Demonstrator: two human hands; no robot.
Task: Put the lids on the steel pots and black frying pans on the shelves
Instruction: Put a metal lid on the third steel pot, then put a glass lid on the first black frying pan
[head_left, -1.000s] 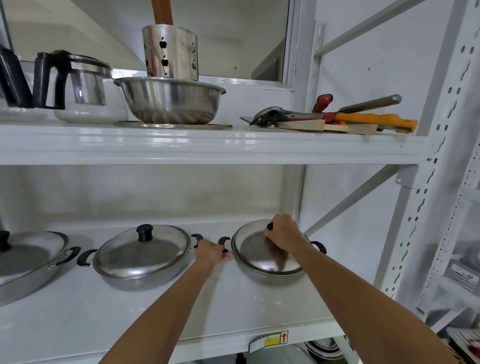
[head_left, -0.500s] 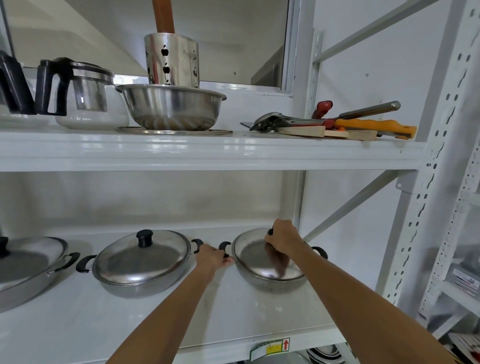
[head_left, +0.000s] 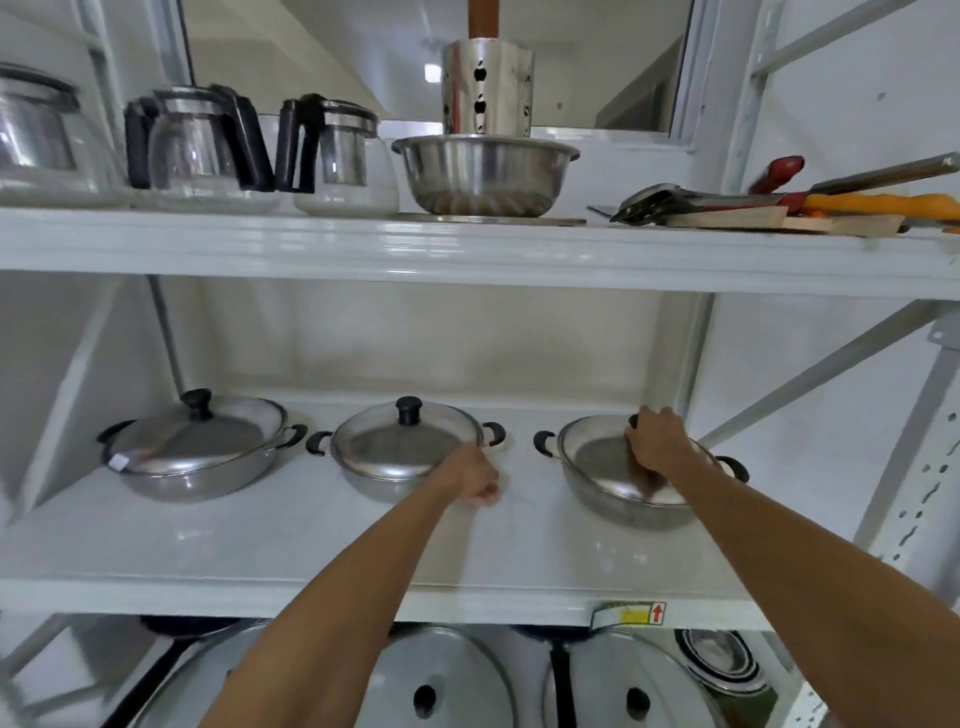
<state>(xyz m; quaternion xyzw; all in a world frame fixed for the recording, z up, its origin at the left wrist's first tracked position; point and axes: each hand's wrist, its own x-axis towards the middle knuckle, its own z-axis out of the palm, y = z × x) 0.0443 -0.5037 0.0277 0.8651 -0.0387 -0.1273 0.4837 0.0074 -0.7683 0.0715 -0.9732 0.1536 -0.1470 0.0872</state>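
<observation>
Three steel pots stand on the middle shelf (head_left: 260, 561). The left pot (head_left: 171, 480) carries a lid sitting askew, and the middle pot (head_left: 363, 480) has its lid (head_left: 384, 449) flat on it. My right hand (head_left: 655, 440) grips the black knob of the lid (head_left: 597, 462) resting on the right pot (head_left: 613, 506). My left hand (head_left: 475, 480) is blurred, with curled fingers and nothing in it. It hovers over the shelf just in front of the middle pot's right handle (head_left: 494, 432), apart from the right pot's left handle (head_left: 543, 442).
The top shelf holds glass carafes (head_left: 332, 156), a steel bowl (head_left: 485, 174), a perforated steel holder (head_left: 488, 88) and tongs and knives on a board (head_left: 727, 208). Below, large lids (head_left: 639, 686) cover black pans. A perforated shelf upright (head_left: 914, 493) stands at the right.
My left hand has let go of the right pot's left handle and drawn back to the left. My right hand stays on the lid knob. The view has swung left and down.
</observation>
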